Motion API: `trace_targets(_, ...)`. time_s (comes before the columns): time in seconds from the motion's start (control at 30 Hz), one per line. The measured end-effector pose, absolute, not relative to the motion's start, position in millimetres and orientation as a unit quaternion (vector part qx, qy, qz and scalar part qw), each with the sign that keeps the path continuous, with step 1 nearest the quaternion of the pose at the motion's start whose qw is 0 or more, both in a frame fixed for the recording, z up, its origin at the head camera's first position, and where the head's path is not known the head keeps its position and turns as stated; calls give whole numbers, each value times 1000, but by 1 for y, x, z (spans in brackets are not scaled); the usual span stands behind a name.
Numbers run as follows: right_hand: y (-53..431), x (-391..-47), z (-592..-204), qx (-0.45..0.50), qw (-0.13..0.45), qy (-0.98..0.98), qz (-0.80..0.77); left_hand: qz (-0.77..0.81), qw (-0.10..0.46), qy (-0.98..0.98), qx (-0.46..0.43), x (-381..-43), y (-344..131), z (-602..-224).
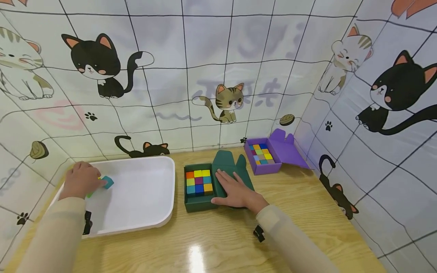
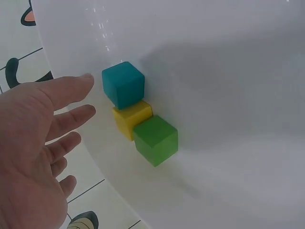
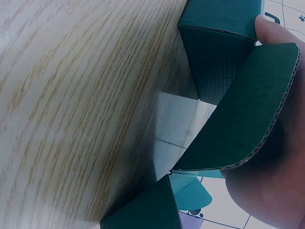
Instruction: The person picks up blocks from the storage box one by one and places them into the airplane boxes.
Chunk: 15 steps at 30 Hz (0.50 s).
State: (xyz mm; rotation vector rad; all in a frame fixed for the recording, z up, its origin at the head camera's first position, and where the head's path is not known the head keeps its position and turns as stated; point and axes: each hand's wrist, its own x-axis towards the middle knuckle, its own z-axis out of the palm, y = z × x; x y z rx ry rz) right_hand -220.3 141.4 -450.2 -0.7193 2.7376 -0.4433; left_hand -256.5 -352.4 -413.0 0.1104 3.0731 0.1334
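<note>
My left hand [image 1: 82,178] is over the left end of a white tray [image 1: 140,201]. In the left wrist view its fingers are relaxed and spread, a small gap away from a teal cube [image 2: 124,86], a yellow cube [image 2: 127,119] and a green cube [image 2: 156,140] clustered by the tray's wall. Flat on the folded-back lid [image 1: 225,159] of a green cardboard box [image 1: 201,206] rests my right hand [image 1: 235,193]. Rows of coloured cubes [image 1: 199,181] fill that box. Up close, the right wrist view shows a lid flap [image 3: 248,109] against the hand.
Behind and right of the green box stands a purple box [image 1: 264,169], its lid [image 1: 288,151] open, with coloured cubes inside. All of it sits on a wooden table [image 1: 218,239]. Cat-printed wall sheets [image 1: 205,45] enclose the back and sides.
</note>
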Motion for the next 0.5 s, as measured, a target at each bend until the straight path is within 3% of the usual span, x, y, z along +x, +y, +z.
trace_targets(0.5,141,-219,-449,-244,145,947,-148,14,33,998,42,-265,-359,-435)
